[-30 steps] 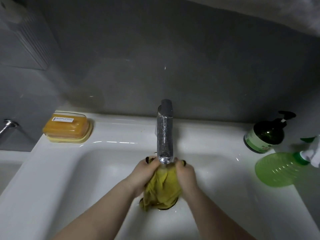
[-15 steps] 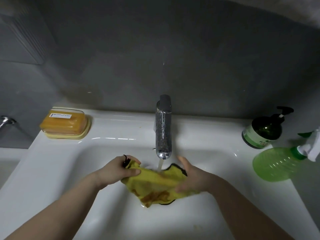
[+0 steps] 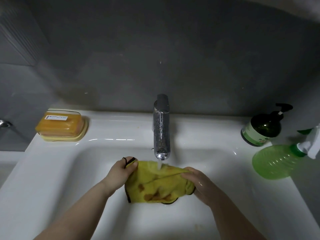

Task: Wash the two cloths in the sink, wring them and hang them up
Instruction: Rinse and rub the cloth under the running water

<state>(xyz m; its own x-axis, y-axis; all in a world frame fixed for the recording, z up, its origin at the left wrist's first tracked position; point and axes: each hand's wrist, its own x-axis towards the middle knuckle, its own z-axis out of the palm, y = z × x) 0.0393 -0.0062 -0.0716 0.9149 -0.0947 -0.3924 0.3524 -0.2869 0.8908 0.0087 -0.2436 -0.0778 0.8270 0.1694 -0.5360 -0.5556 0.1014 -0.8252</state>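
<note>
A yellow cloth [image 3: 155,187] with a dark hem and brown stains hangs spread over the white sink [image 3: 52,170], under the running chrome tap [image 3: 161,129]. Water falls onto its upper edge. My left hand [image 3: 122,172] pinches the cloth's left top corner. My right hand [image 3: 195,181] grips the right end, fingers curled over the fold. Only one cloth is in view.
A yellow soap dish with an orange lid [image 3: 60,125] sits on the back left rim. A dark green pump bottle [image 3: 263,129] and a light green spray bottle [image 3: 280,161] stand at the right rim. Behind is a grey wall.
The cloth was bunched between both hands under the spout; my hands have moved apart and stretched it open, showing the brown stains. My right hand's fingers have closed over the right end.
</note>
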